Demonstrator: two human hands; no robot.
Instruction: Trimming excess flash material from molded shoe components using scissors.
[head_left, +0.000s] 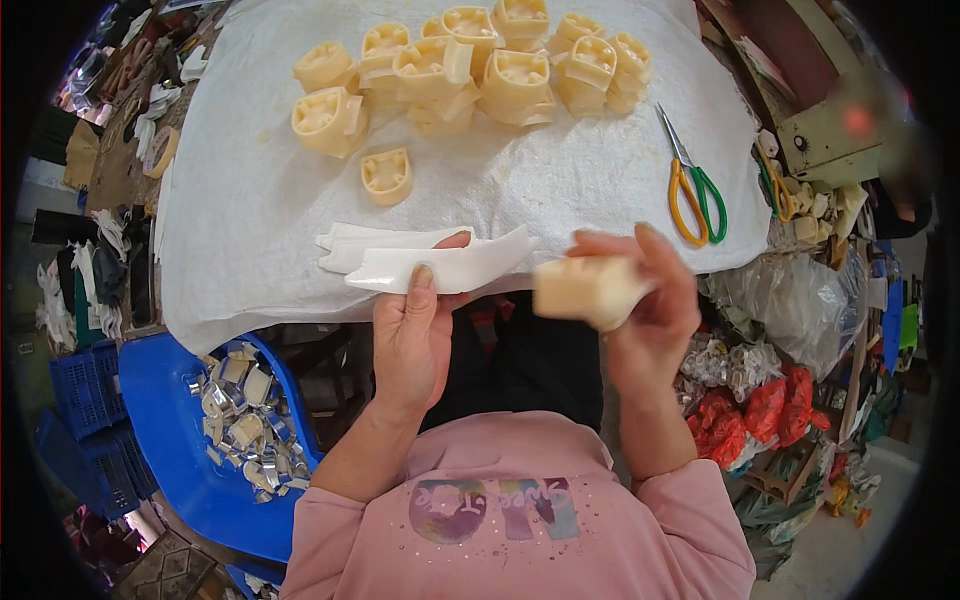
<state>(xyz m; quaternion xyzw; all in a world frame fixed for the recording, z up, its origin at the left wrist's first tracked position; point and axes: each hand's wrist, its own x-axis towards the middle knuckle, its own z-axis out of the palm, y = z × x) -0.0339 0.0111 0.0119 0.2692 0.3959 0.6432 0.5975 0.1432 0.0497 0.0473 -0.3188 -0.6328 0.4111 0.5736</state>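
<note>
My left hand (415, 345) pinches a curved white strip (440, 265) between thumb and fingers at the table's near edge. Just behind it, more white strips (350, 245) lie on the cloth. My right hand (655, 300) holds a cream-coloured block-like piece (585, 290), blurred by motion, to the right of the strip and apart from it. Farther off, one cream hollow moulded piece (386, 176) stands alone. Several like it form a cluster (430, 70) at the far side, some stacked. Scissors (690, 190) with one orange and one green handle lie on the right.
A white woven cloth (250, 200) covers the table. On the left below it, a blue chair-like tub (160, 430) holds silvery and cream scraps (250, 420). Blue crates (90, 385) stand beyond. Clear plastic bags (800, 300) and red bags (770, 410) crowd the right side.
</note>
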